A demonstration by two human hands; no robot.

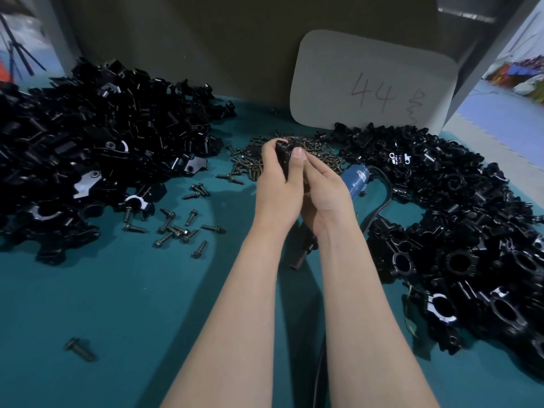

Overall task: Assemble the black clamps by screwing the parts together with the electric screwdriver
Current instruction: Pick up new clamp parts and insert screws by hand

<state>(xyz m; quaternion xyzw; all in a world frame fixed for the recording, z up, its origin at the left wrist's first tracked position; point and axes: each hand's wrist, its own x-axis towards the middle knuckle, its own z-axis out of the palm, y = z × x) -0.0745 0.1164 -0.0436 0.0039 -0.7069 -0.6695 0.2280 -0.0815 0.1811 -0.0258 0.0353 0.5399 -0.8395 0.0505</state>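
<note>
Both my hands meet above the middle of the teal table. My left hand (pixel 275 184) grips a black clamp part (pixel 284 156), its fingers curled over the top. My right hand (pixel 319 187) holds the same part from the right, thumb pressed on its upper edge. The blue electric screwdriver (pixel 356 179) lies on the table just behind my right hand, its black bit end (pixel 300 257) showing between my forearms. A heap of dark screws (pixel 250 161) lies behind my hands. Whether a screw sits in the held part is hidden.
A large pile of black clamp parts (pixel 97 148) fills the left side, another pile (pixel 459 225) the right. Loose screws (pixel 176 228) are scattered left of my arms, one (pixel 80 348) near the front. A grey card marked 44 (pixel 374 81) leans on the back wall. The screwdriver's black cable (pixel 382 198) curves right.
</note>
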